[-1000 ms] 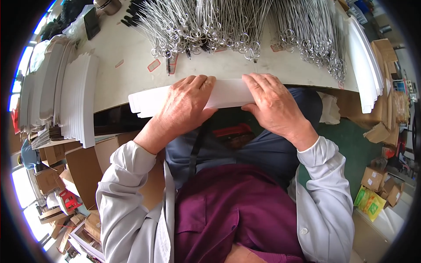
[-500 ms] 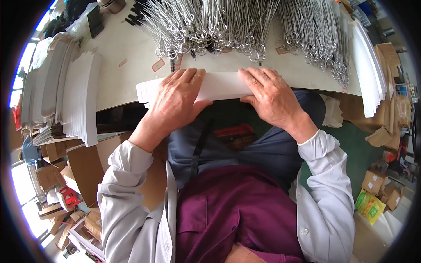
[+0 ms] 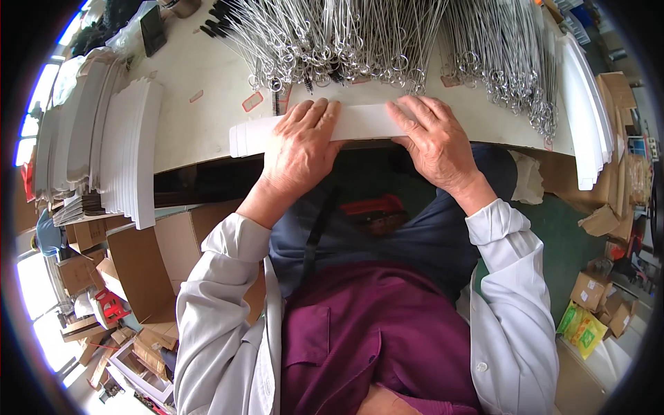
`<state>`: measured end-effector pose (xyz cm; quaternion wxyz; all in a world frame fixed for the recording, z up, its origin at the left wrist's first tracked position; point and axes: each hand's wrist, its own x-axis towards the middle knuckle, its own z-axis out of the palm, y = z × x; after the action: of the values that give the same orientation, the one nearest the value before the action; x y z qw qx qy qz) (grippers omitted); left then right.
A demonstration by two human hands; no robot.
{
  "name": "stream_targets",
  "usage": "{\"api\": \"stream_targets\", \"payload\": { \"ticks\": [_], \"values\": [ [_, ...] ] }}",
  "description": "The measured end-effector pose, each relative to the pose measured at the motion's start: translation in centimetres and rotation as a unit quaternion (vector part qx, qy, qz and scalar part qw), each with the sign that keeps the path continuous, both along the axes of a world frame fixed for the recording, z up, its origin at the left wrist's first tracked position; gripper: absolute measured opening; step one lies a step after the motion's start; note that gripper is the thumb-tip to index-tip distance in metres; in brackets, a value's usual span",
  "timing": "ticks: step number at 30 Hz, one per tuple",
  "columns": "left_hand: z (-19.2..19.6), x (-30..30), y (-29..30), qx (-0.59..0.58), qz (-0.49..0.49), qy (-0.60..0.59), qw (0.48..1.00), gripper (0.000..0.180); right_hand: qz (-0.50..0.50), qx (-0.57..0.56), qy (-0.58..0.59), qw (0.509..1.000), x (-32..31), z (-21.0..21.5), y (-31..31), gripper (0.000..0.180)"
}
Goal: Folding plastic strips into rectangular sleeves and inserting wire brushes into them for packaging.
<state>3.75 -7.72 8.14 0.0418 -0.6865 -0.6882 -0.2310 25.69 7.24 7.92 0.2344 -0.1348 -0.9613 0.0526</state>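
A long, narrow white cardboard box (image 3: 363,122) lies along the near edge of the worktable, its left end jutting out past my left hand. My left hand (image 3: 302,146) closes over it left of its middle, fingers on top and thumb at the near side. Around the right part wraps my right hand (image 3: 436,144) in the same way, hiding that end. Just beyond the box, a bunch of thin metal wire rods with ring ends (image 3: 332,52) covers the table, and a thin dark-bristled brush (image 3: 275,104) lies near my left fingertips.
Stacked flat white cartons (image 3: 131,149) stand at the table's left edge, and more white cartons (image 3: 586,117) at the right. Another heap of ringed wire rods (image 3: 515,76) lies far right. Open brown cardboard boxes (image 3: 142,273) sit below left. Small red-edged labels (image 3: 253,102) lie on the tabletop (image 3: 200,131).
Both hands have shifted a little to the right with the white box, the left hand more than the right. The box lies slightly farther onto the table.
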Motion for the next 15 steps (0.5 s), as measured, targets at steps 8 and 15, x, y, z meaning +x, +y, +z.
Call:
{"api": "stream_targets", "payload": {
  "ticks": [8, 15],
  "values": [
    [-2.2, 0.8, -0.8, 0.041, 0.005, 0.053, 0.998, 0.064, -0.028, 0.016, -0.019, 0.999, 0.1, -0.1, -1.5, 0.056],
    [-3.1, 0.7, -1.2, 0.04, 0.005, 0.06, 0.997, 0.064, -0.021, 0.049, -0.019, 0.998, -4.1, -1.4, -4.2, 0.046]
  ]
}}
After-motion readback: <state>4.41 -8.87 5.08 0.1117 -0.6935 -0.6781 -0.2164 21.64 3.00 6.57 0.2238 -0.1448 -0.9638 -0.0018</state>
